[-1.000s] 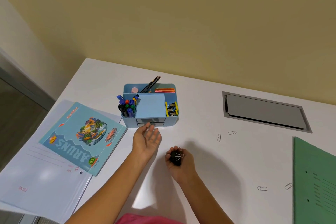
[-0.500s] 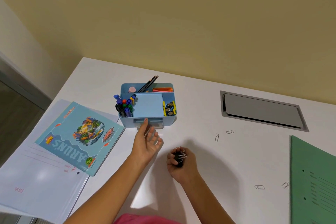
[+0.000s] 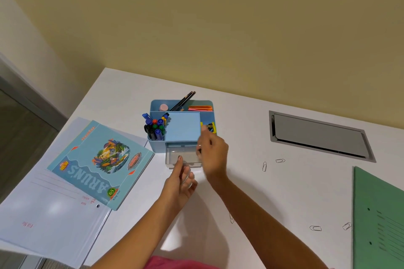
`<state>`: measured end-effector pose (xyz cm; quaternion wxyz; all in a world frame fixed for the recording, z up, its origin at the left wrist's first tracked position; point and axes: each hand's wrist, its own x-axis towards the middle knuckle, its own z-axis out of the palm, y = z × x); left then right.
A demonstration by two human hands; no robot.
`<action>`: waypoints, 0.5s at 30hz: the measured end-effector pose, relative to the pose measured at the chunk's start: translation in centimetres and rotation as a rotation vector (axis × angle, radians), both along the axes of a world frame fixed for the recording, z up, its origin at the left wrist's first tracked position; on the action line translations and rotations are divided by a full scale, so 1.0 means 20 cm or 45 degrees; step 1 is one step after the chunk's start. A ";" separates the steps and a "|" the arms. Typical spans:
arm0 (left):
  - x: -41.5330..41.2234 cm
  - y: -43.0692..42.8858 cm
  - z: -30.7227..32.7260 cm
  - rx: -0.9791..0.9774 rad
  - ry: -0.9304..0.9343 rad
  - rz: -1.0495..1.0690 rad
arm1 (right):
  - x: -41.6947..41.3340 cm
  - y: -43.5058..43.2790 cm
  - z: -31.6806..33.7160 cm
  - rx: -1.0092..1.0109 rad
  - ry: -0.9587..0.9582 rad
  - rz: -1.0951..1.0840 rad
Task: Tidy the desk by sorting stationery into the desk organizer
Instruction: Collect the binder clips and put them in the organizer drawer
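Both hands at the open clear plastic drawer (image 3: 176, 155) of the light-blue plastic desk organizer (image 3: 155, 146) on the white desk (image 3: 240, 120).
Left hand (image 3: 181, 180) relaxed, fingers straight, index tip on the drawer front. Right hand (image 3: 213, 155) over the drawer's right edge is motion-blurred, so we can't tell its grip or contents. Loose wire paper clips (image 3: 264, 166) lie to its right.

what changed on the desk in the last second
The left hand pulled the clear plastic drawer of the blue desk organizer out toward the person. The right hand moved forward to above the open drawer. Organizer, loose wire paper clips and green folder stayed put.
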<state>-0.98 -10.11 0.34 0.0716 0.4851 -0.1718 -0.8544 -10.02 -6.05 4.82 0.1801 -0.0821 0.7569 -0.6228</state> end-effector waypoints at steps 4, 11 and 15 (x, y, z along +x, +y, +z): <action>0.00 0.00 0.01 -0.018 0.009 -0.011 | 0.00 -0.09 -0.05 0.482 1.215 0.471; -0.03 -0.01 0.02 -0.048 -0.079 -0.044 | -0.05 -0.08 -0.17 0.493 1.709 1.003; -0.02 -0.01 -0.01 -0.086 -0.104 -0.070 | -0.07 -0.07 -0.20 0.601 1.497 1.232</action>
